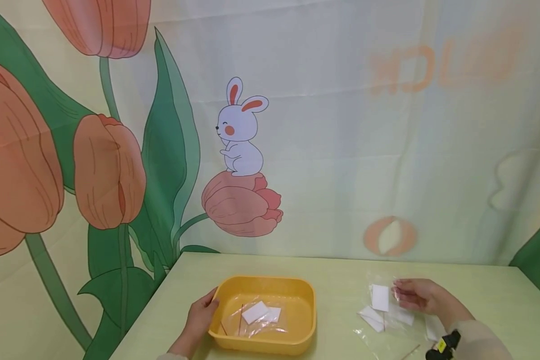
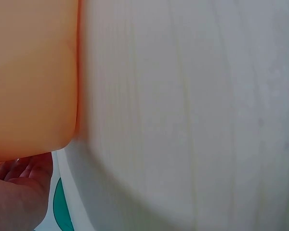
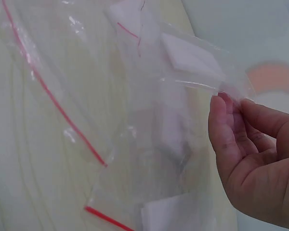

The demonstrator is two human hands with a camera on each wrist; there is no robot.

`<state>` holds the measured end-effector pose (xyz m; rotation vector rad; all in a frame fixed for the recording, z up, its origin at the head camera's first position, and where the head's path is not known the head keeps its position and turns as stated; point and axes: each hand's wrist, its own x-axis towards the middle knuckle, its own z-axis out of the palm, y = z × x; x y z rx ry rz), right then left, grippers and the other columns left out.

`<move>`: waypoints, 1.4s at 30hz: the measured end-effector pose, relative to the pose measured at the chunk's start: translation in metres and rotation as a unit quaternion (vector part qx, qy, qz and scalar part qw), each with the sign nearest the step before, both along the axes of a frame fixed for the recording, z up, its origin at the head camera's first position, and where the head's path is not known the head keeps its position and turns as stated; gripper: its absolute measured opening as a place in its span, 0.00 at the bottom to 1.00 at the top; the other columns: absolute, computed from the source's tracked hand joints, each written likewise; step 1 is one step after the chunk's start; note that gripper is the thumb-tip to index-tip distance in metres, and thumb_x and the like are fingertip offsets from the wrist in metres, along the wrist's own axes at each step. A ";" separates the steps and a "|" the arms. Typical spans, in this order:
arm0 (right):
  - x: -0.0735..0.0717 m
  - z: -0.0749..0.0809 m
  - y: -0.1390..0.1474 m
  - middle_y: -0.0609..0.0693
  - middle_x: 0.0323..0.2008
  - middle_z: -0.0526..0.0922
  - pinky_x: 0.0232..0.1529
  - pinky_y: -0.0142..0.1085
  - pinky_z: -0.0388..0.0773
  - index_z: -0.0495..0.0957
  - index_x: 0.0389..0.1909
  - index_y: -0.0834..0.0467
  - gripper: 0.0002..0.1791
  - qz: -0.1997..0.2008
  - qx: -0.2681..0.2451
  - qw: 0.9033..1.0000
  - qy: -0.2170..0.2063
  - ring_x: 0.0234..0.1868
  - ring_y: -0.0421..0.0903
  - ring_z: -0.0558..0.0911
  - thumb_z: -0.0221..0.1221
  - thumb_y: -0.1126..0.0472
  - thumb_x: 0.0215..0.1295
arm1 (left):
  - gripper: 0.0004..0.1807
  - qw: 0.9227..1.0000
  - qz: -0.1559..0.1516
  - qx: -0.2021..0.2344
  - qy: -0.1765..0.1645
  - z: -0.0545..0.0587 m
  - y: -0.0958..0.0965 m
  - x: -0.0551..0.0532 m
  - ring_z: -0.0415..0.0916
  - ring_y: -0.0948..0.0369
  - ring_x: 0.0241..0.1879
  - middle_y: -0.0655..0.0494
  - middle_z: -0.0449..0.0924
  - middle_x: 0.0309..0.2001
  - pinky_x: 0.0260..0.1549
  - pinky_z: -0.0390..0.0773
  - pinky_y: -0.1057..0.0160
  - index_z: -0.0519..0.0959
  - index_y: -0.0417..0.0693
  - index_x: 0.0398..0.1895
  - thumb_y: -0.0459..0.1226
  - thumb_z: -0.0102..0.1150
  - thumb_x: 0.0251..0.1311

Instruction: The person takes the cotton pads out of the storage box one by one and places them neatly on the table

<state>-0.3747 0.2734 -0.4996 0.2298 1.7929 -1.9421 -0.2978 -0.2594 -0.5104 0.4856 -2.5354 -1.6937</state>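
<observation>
My left hand (image 1: 199, 319) grips the left side of a yellow plastic tub (image 1: 303, 345). In the left wrist view, curled fingers of the left hand (image 2: 21, 192) show beside the tub's orange-looking wall (image 2: 33, 96). Inside the tub lie clear plastic bags with folded white pieces (image 1: 255, 313) and thin red strips. Over at the right, my right hand (image 1: 425, 297) pinches the edge of a clear plastic bag (image 3: 195, 57) between thumb and fingers, a white piece inside it. Below that hand, more clear bags (image 3: 67, 125) with red seal lines and white pieces (image 3: 171, 214) lie on the table.
The pale wood-look table (image 1: 337, 280) ends at a printed curtain (image 1: 324, 150) with tulips and a rabbit. A black device with a yellow label (image 1: 443, 345) sits at the right wrist.
</observation>
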 end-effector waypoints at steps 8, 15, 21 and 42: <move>0.002 -0.001 0.000 0.44 0.25 0.88 0.37 0.31 0.90 0.83 0.37 0.60 0.12 -0.014 0.028 0.999 0.014 0.27 0.35 0.87 0.51 0.67 0.78 | 0.26 1.000 0.005 0.001 0.000 -0.001 -0.001 -0.001 0.59 0.37 0.76 0.35 0.62 0.75 0.73 0.66 0.40 0.63 0.34 0.75 0.35 0.42 0.79; 0.000 -0.002 -0.004 0.45 0.23 0.86 0.34 0.29 0.89 0.79 0.46 0.73 0.11 -0.038 0.098 0.994 0.024 0.26 0.37 0.86 0.52 0.69 0.76 | 0.26 1.000 0.009 0.009 -0.001 -0.001 0.000 -0.001 0.59 0.37 0.76 0.35 0.62 0.76 0.73 0.66 0.40 0.63 0.34 0.75 0.34 0.42 0.78; 0.001 -0.003 -0.008 0.47 0.23 0.85 0.34 0.31 0.89 0.75 0.51 0.80 0.14 -0.053 0.147 0.987 0.035 0.26 0.38 0.85 0.54 0.71 0.73 | 0.25 1.000 0.008 0.005 0.002 -0.001 0.000 -0.001 0.60 0.37 0.76 0.35 0.63 0.75 0.73 0.66 0.40 0.64 0.33 0.74 0.34 0.42 0.78; 0.006 0.000 -0.016 0.48 0.19 0.82 0.25 0.29 0.84 0.77 0.42 0.78 0.10 -0.056 0.243 0.965 0.082 0.21 0.38 0.81 0.60 0.72 0.66 | 0.25 1.000 0.011 0.004 0.010 0.000 0.000 0.001 0.61 0.38 0.76 0.35 0.64 0.74 0.73 0.66 0.40 0.65 0.34 0.74 0.34 0.43 0.78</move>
